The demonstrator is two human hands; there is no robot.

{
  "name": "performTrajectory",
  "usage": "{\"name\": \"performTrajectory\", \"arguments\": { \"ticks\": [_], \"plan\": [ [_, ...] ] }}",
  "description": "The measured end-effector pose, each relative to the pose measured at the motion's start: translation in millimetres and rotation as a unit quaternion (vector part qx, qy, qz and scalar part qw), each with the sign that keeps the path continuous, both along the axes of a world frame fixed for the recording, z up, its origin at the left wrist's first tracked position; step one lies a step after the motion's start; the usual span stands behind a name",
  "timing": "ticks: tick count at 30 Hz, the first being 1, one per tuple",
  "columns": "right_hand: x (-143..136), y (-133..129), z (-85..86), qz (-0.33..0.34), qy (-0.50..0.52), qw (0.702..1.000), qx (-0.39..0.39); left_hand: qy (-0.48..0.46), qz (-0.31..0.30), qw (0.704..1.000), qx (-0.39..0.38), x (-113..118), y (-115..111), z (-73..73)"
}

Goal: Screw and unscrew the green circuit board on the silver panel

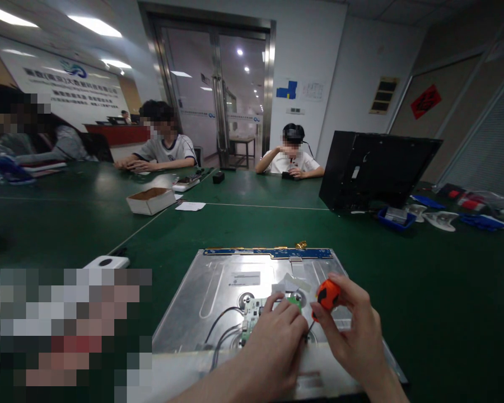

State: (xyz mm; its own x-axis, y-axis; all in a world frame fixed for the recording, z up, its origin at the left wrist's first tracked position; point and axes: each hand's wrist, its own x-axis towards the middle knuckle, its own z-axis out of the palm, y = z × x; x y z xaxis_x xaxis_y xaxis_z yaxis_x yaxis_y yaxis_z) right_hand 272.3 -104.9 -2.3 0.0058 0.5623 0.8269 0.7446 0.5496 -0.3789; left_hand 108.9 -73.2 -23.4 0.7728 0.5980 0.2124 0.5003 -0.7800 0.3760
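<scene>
A flat silver metal display panel (218, 280) lies on the table before me, with a blue circuit strip (252, 253) along its far edge. Over the small green and white circuit board (252, 313) at its middle rests my left hand (277, 330), its fingers bent and close together. Their tips and the thumb are partly hidden, so what they hold cannot be made out. My right hand (357, 324) grips an orange and black screwdriver (329, 295) by its handle. The shaft slants down to the board's right side, near my left fingers; its tip is hidden. Dark cables (222, 327) leave the board leftward.
The green table (252, 224) bears a white open box (151, 200), paper (190, 206), a black monitor-like casing (378, 170) and a blue tray (397, 218). A white device (107, 262) lies left of the panel. Several people sit across the table and to the left.
</scene>
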Motion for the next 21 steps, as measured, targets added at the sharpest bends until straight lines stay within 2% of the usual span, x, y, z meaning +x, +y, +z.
{"name": "performTrajectory", "arguments": {
  "ticks": [12, 21],
  "plan": [
    [1.2, 2.1, 1.3, 0.012, -0.008, 1.0, 0.001, 0.02, -0.001, 1.0, 0.016, -0.2, -0.5, 1.0],
    [3.8, 4.5, -5.6, -0.011, -0.006, 1.0, 0.027, 0.003, -0.005, 1.0, 0.021, -0.1, -0.5, -4.0]
  ]
}}
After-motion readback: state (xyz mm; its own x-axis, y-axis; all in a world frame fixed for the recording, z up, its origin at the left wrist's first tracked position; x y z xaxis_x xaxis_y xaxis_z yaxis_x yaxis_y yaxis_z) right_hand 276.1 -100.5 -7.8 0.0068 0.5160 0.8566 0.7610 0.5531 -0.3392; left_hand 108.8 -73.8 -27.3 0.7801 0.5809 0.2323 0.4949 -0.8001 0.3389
